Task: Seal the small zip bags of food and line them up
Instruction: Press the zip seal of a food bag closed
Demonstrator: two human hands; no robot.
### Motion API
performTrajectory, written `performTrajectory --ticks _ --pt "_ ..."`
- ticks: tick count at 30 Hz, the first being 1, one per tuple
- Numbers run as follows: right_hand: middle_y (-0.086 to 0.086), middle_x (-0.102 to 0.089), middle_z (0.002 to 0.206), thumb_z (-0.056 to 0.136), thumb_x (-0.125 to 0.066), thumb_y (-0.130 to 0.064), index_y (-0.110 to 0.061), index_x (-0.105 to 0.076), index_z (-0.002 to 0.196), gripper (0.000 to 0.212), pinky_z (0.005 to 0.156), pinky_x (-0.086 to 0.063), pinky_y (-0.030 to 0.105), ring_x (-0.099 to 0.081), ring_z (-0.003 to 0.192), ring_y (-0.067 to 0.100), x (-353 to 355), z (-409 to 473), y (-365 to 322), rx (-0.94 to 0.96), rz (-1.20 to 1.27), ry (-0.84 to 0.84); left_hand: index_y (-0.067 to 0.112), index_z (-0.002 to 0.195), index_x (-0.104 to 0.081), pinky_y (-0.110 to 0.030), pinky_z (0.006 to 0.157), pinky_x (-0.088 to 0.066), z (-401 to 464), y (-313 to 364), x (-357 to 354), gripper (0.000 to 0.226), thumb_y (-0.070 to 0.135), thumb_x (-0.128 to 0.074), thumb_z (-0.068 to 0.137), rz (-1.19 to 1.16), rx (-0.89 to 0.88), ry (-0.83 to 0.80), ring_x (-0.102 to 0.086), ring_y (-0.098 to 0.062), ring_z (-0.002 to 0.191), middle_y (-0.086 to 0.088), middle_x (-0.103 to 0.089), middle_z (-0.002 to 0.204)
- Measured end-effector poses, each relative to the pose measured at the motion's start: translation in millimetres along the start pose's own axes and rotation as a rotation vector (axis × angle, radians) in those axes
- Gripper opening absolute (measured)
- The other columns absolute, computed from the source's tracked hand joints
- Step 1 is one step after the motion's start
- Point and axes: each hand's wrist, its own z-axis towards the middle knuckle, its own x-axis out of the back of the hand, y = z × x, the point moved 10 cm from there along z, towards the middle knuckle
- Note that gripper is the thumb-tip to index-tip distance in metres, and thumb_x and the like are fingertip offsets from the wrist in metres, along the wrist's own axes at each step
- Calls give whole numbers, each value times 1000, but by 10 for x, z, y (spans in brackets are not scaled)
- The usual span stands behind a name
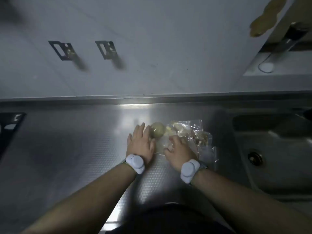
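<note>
On the steel desk (67,149), a cluster of clear zip bags (189,135) lies right of centre, just left of the sink (278,149). The left hand (141,144) rests flat with straight fingers beside a round greenish food piece (157,131). The right hand (179,151) has curled fingers pinching the near bag's edge.

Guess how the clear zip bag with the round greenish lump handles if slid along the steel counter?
The bag is thin crinkled film, so likely floppy, bunching rather than sliding cleanly. The round lump may roll inside. The counter looks smooth, so slippery; left hand lies flat beside it.
</note>
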Motion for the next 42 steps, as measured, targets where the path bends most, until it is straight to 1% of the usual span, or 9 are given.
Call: performTrajectory --ticks 2,6,12,16,21,25,30,35,42 --pt "2 -48 117 73 -50 -51 -33 -41 105 38 79 -48 35 -56 92 23 -108 25 15 -44 60 -87 12 130 -47 -43 100 -39 35 67 -48 45 23 -48 86 -108 -62 -45 -42 -32 124 -10 -47 136" --pt "7 -58 96 77 -53 -46 -23 -42 93 30 73 -46 33 -56 86 28 -305 55 64 -70 44 -198 12 112 -53 -36 89 -42 41 109 -219 31 14 -51 82 -204 -103 -153 -48 -28 105 -8 -54 114" --pt "8 -62 97 82 -57 -22 -16 -59 78 7 75 -49 29 -59 84 26 -177 136 -57 29 11 -129 24 122 -51 -26 92 -42 130 95 -250 47 8 -54 77 -346 -87 -206 -53 -17 106 -1 -56 116" --pt "5 -56 97 82 -54 -14 -13 -59 81 5 73 -48 35 -56 84 25 -137 58 -324 265 -48 -112 46 119 -44 -4 74 -43 97 22 -222 60 5 -56 76 -519 -42 -226 -58 11 90 20 -58 102" --pt "3 -54 102 83 -49 -4 -21 -53 100 24 76 -46 33 -53 90 20 -71 -12 -391 375 -14 -97 34 95 -64 -25 83 -49 49 -224 -212 25 20 -75 76 -580 4 -232 -63 -5 82 15 -67 83" --pt "-4 -46 111 82 -59 -4 -27 -50 114 39 78 -42 19 -51 85 6 -29 -11 -323 365 24 -106 37 81 -67 -8 75 -42 31 -320 -134 22 24 -82 72 -551 -8 -256 -60 4 76 16 -66 77" --pt "-1 -46 115 83 -64 -8 -12 -64 98 15 85 -48 22 -54 85 8 4 25 -233 368 2 -73 35 75 -68 -5 67 -43 -25 -320 -57 23 19 -84 70 -581 -52 -233 -59 7 68 17 -65 71" --pt "0 -56 103 79 -72 -19 -11 -70 88 12 79 -51 24 -59 80 12 -12 28 -218 340 65 -103 38 78 -67 -10 66 -47 -69 -312 -68 26 20 -84 69 -605 -57 -213 -59 5 66 17 -66 72" --pt "-4 -62 94 79 -72 -27 -17 -72 87 12 73 -44 9 -60 77 9 32 62 -151 282 77 -107 36 76 -69 -21 73 -53 -23 -355 -18 22 27 -86 66 -598 -33 -213 -61 1 68 12 -68 72"
